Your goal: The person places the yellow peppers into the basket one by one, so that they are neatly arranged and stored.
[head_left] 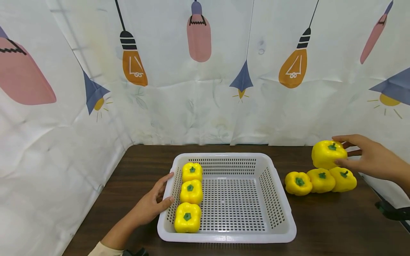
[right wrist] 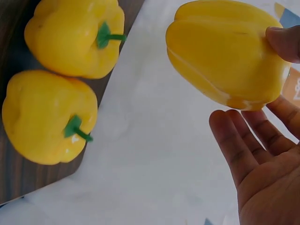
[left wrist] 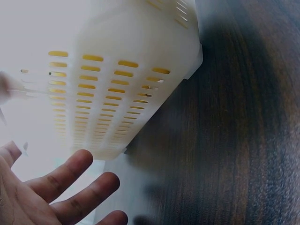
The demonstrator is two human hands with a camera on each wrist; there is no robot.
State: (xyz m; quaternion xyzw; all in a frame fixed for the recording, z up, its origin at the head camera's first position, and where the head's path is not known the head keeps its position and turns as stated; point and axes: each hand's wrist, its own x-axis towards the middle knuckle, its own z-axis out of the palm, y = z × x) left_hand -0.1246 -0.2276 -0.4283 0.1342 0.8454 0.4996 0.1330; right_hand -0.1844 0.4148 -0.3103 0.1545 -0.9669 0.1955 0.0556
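In the head view my right hand (head_left: 368, 156) pinches a yellow bell pepper (head_left: 325, 154) with a green stem. It is held above the row on the table; the right wrist view shows the thumb and fingertips against the held bell pepper (right wrist: 225, 51). Below it, three more bell peppers (head_left: 321, 180) sit side by side on the table. My left hand (head_left: 148, 204) touches the left rim of a white perforated plastic basket (head_left: 227, 237), its fingers spread and loosely bent. Three bell peppers (head_left: 191, 192) stand in a column along the basket's left wall, stems up.
The dark wooden table (head_left: 333, 227) ends at a white curtain (head_left: 205, 117) printed with lamps, behind and to the left. The basket's slotted side (left wrist: 108, 84) stands close to my left fingers. A black strap-like object (head_left: 392, 211) shows at the right edge.
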